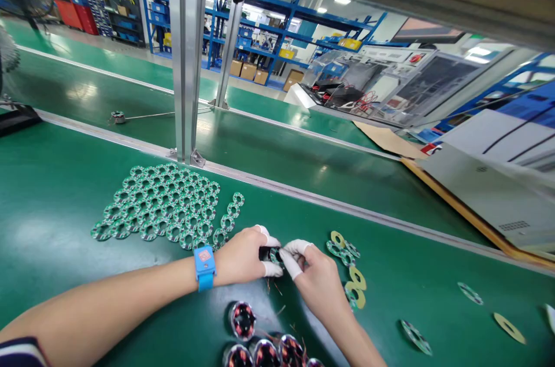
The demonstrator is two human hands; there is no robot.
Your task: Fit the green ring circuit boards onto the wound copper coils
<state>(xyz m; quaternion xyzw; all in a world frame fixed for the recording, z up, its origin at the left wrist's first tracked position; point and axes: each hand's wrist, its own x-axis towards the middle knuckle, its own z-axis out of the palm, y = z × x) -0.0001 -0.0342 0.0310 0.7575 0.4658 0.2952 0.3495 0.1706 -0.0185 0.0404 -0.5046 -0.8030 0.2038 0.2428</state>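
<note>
My left hand [245, 254], with white finger covers and a blue wrist strap [204, 267], grips a dark round motor stator [263, 253] on its side. Thin copper wires [269, 285] hang below it. A green ring-shaped circuit board [274, 255] sits at the stator's right end, facing my right hand [315, 270]. The right thumb and finger, also in white covers, are pinched together at the board's edge; the exact contact is partly hidden. Nearer to me stand several stators [243, 321] with copper windings, some cut off by the lower frame edge.
Many ring boards [160, 205] lie in rows at left on the green table [56, 193]. Right of my hands are ring boards and yellow rings [358, 278], with more scattered farther right. An aluminium post [184, 55] rises from a metal rail behind the rows.
</note>
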